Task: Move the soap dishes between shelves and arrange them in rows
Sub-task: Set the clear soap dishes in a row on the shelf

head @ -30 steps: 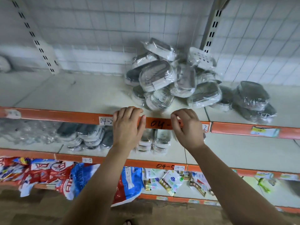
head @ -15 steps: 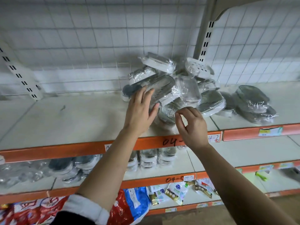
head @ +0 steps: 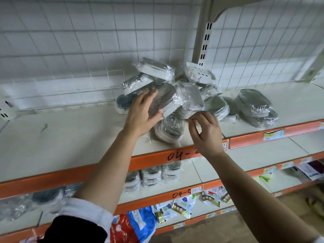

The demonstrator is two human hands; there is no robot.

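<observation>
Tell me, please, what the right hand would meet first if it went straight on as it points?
Probably the pale wrapped soap dish just ahead: the right hand points up and slightly left at it. Depth is unclear, so the grey dish beside it could come first.

Upper shelf rail: handwritten black "04-" is showing, the next digit being partly hidden.
Lower shelf rail: handwritten "04-5" is showing.
White tag: "04-5" is showing.
</observation>
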